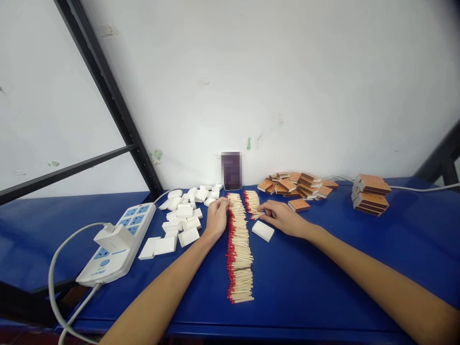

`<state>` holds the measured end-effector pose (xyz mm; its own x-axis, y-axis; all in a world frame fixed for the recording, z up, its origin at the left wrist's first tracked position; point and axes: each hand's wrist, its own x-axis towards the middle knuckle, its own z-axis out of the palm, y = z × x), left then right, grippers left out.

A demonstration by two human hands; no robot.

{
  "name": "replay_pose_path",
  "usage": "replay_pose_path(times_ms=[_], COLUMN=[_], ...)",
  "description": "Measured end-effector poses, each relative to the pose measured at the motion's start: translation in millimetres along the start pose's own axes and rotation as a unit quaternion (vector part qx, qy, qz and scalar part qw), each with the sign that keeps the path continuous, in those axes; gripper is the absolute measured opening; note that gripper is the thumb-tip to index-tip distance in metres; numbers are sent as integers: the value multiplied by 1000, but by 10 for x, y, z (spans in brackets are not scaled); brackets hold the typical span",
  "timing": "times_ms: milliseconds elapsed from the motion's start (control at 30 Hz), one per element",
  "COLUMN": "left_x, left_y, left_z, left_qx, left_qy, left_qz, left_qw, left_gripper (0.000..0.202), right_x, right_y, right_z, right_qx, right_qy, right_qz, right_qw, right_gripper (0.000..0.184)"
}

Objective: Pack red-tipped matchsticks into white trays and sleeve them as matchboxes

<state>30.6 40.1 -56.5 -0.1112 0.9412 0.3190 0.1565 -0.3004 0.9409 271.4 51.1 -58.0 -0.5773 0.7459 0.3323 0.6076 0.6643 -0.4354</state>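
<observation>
A long row of red-tipped matches [241, 244] runs from front to back on the blue table, heads to the left. My left hand [217, 215] rests at the row's left edge near its far end, fingers curled against the match heads; whether they pinch anything is hidden. To the right lies a shorter row of matches [252, 200]. At its near end my right hand [282, 216] has thumb and fingers closed on a few matches [257, 215]. Just below that hand sits a single white matchbox tray [263, 231].
White matchbox trays [185, 211] lie heaped on the left, beside a power strip [118, 244] with a plugged-in charger and cable. Orange matchbox sleeves [298, 184] are piled at the back right; stacked matchboxes [371, 194] stand farther right. A phone [232, 171] leans on the wall.
</observation>
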Motion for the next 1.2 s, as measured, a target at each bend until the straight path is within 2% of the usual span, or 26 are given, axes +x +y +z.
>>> replay_pose_path(times_ms=[433, 633, 733, 800, 933, 1100, 1200], left_x=[-22, -10, -10, -10, -8, -20, -29], left_y=[17, 10, 4, 0, 1, 25, 38], left_z=[-2, -6, -8, -5, 4, 4, 2], left_qx=[8, 4, 5, 6, 5, 14, 19], left_qy=[-11, -19, -19, -20, -27, -32, -33], left_qz=[2, 5, 4, 1, 0, -1, -1], left_qw=[1000, 1000, 1000, 1000, 1000, 999, 999], left_gripper=[24, 24, 24, 24, 24, 24, 24], right_x=[24, -10, -56, -86, -115, -119, -104], right_y=[-2, -73, -169, -246, -378, -378, -259], right_z=[14, -75, -180, -240, -313, -324, -255], right_qx=[-3, 51, 85, 64, 17, 41, 77], right_qy=[-6, 3, -47, -97, -139, -156, -111], right_qz=[8, 37, 41, 29, 2, -2, 12], right_qw=[1000, 998, 994, 993, 990, 987, 991], right_gripper=[27, 26, 29, 31, 33, 26, 27])
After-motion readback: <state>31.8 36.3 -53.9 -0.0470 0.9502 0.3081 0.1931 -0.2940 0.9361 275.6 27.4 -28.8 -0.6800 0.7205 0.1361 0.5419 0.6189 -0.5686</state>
